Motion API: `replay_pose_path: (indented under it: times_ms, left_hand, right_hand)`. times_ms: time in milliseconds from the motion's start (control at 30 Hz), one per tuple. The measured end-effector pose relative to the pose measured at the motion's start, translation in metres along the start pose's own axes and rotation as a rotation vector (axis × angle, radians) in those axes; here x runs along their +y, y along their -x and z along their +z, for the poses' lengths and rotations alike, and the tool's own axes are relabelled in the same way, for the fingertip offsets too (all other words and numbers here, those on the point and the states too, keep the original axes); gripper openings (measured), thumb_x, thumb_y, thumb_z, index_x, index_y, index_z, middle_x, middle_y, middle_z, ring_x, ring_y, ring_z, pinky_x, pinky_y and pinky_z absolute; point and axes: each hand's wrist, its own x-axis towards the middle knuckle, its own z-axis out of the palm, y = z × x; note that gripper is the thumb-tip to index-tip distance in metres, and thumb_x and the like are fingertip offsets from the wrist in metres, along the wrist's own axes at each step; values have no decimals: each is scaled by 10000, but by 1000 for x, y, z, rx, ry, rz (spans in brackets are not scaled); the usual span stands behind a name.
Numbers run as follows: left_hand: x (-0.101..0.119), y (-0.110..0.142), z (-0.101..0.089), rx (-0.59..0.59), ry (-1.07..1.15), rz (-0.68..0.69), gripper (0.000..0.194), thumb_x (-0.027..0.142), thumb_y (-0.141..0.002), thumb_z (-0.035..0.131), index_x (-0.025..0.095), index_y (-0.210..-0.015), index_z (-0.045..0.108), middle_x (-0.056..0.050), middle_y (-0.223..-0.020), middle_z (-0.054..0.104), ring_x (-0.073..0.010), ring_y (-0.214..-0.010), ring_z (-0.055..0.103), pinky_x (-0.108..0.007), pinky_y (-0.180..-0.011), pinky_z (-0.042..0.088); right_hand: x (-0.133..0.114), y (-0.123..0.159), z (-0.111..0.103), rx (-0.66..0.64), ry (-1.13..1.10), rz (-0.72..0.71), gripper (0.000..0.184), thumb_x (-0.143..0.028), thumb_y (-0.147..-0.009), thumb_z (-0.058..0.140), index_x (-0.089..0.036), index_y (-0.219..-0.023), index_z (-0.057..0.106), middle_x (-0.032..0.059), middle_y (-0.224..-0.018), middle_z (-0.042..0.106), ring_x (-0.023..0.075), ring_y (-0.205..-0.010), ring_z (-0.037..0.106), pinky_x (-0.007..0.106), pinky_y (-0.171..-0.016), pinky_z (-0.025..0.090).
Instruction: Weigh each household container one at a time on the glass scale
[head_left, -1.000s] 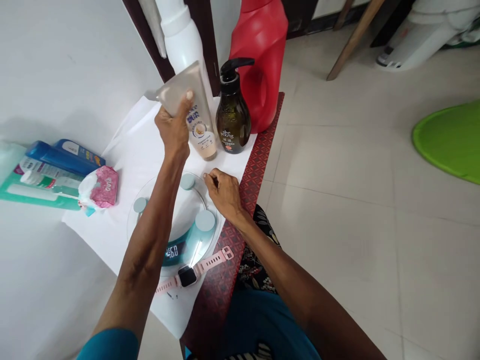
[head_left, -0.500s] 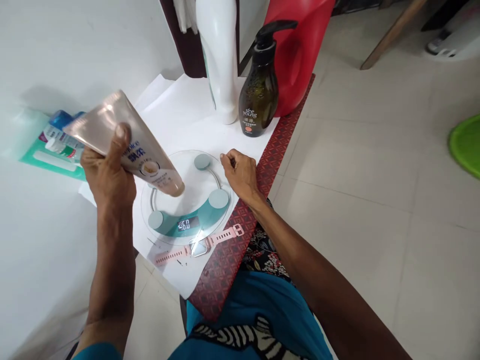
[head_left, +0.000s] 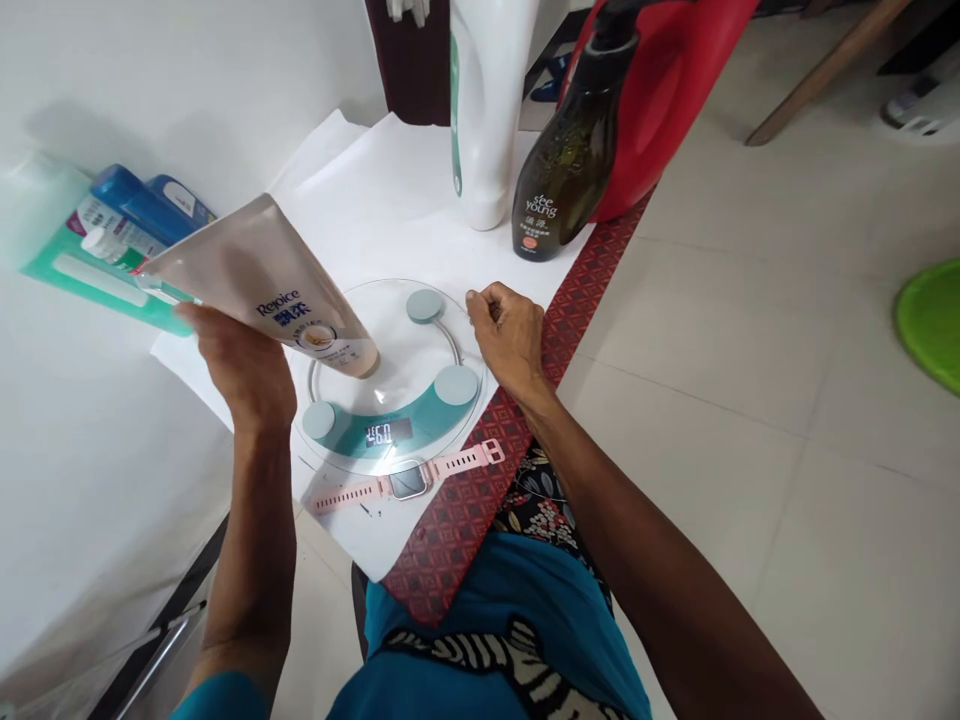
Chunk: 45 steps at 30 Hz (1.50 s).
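My left hand (head_left: 247,365) grips a beige Rejoice squeeze tube (head_left: 274,285) from below and behind, its fingers partly hidden by the tube. The tube leans, wide sealed end up to the left and narrow end low over the round glass scale (head_left: 394,400); I cannot tell whether it touches the glass. Digits glow on the scale's display (head_left: 388,433). By the scale's right edge, my right hand (head_left: 510,330) is loosely curled, with nothing visible in it. A pink-strapped watch (head_left: 409,480) lies along the scale's near edge.
Behind the scale stand a dark See Young pump bottle (head_left: 559,170), a white bottle (head_left: 491,110) and a red jug (head_left: 667,100). Blue bottles (head_left: 142,205) and a green-and-clear container (head_left: 82,280) lie by the wall. A red patterned cloth (head_left: 450,540) borders the table's right edge.
The view has shifted a little. My left thumb has left the tube's front face and now lies out of sight, while the tube has turned its label more towards me. My right hand stays curled.
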Motion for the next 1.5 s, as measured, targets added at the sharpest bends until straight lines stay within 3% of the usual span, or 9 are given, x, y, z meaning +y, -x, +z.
replay_pose_path:
  times_ms: [67, 233, 400, 567, 800, 967, 1233, 1400, 1500]
  left_hand:
    - [-2, 4, -9, 43, 79, -18, 757, 973, -913, 509, 250, -884, 733, -62, -1013, 692, -248, -1080, 683, -402, -980, 589]
    - [-19, 13, -45, 286, 1, -105, 877, 1070, -744, 585, 209, -847, 715, -49, -948, 671, -210, -910, 671, -335, -816, 559]
    - [-34, 16, -66, 422, -112, -168, 903, 1063, -766, 545, 197, -941, 734, -86, -1034, 711, -236, -973, 718, -316, -783, 525]
    - [-39, 17, -54, 284, -63, -119, 747, 940, -843, 632, 208, -950, 740, -74, -993, 714, -214, -912, 705, -325, -784, 523]
    - [-47, 29, -14, -67, -209, -57, 500, 588, -708, 995, 205, -931, 763, -60, -940, 761, -246, -904, 735, -438, -880, 621]
    - [-49, 35, -5, 45, -219, -62, 383, 515, -789, 958, 195, -905, 783, -62, -919, 769, -220, -849, 728, -393, -808, 619]
    - [-77, -15, -103, 453, -231, 168, 356, 450, -861, 910, 212, -1004, 687, -18, -1075, 750, -244, -1153, 724, -503, -1041, 560]
    - [-117, -51, -158, 651, -256, 206, 649, 569, -639, 1014, 188, -964, 599, -6, -971, 710, -216, -993, 701, -483, -964, 574]
    - [-137, -69, -176, 640, -323, 222, 776, 707, -631, 965, 197, -1027, 534, -9, -1032, 684, -235, -1084, 700, -503, -1023, 554]
  right_hand:
    - [1, 0, 0, -3, -10, -7, 400, -352, -1049, 612, -263, -686, 472, -40, -602, 527, 158, -604, 505, 337, -698, 364]
    - [4, 0, 0, -6, -23, -18, 388, -364, -1051, 602, -263, -694, 488, -40, -602, 523, 152, -592, 480, 341, -680, 347]
    - [5, 0, 1, 4, -32, -31, 387, -367, -1043, 604, -263, -687, 490, -39, -602, 539, 147, -585, 479, 342, -668, 353]
    - [6, 0, 2, 10, -25, -37, 387, -375, -1047, 597, -264, -692, 490, -44, -600, 547, 144, -569, 475, 343, -667, 379]
    - [6, 1, 0, -18, 21, -17, 417, -462, -1065, 562, -268, -700, 512, -20, -602, 560, 165, -598, 505, 343, -660, 374]
    - [7, 2, -1, 7, 21, -42, 452, -500, -1056, 568, -267, -674, 503, -28, -572, 535, 161, -566, 468, 340, -635, 342]
    - [6, 1, -1, -11, 26, -17, 414, -413, -1048, 600, -263, -676, 497, -46, -565, 522, 155, -532, 465, 344, -654, 361]
    - [7, 1, 1, -7, 31, -14, 430, -446, -1058, 596, -265, -682, 494, -37, -581, 544, 156, -557, 483, 341, -646, 373]
    - [9, 2, 1, -12, 27, -5, 444, -469, -1081, 573, -270, -694, 489, -18, -622, 584, 162, -580, 510, 344, -640, 402]
